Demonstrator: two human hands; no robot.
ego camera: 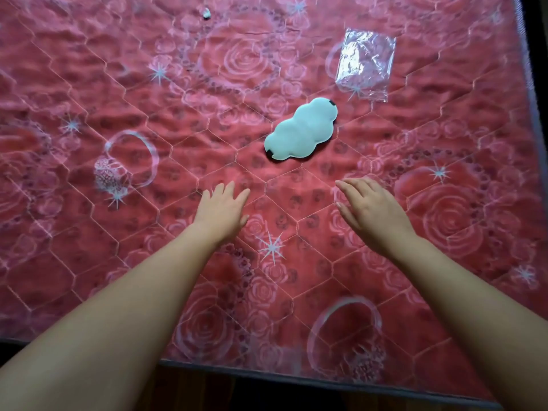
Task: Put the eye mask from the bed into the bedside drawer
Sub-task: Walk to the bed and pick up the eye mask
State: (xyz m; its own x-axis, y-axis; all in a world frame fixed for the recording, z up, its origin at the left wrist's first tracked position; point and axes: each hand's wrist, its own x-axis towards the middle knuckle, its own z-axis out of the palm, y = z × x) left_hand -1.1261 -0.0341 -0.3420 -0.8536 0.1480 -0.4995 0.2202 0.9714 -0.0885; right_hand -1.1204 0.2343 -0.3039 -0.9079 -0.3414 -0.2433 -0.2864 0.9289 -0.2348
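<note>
Diagonally on the red rose-patterned quilted bed [148, 84] lies a pale mint, cloud-shaped padded eye mask [301, 129] with black strap ends, just beyond left hand [223, 209] and right hand [372, 209], both empty with fingers spread.

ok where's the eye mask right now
In the head view the pale blue eye mask lies on the red quilted bed, right of centre, just beyond both open hands and nearer than the clear plastic bag.
</note>
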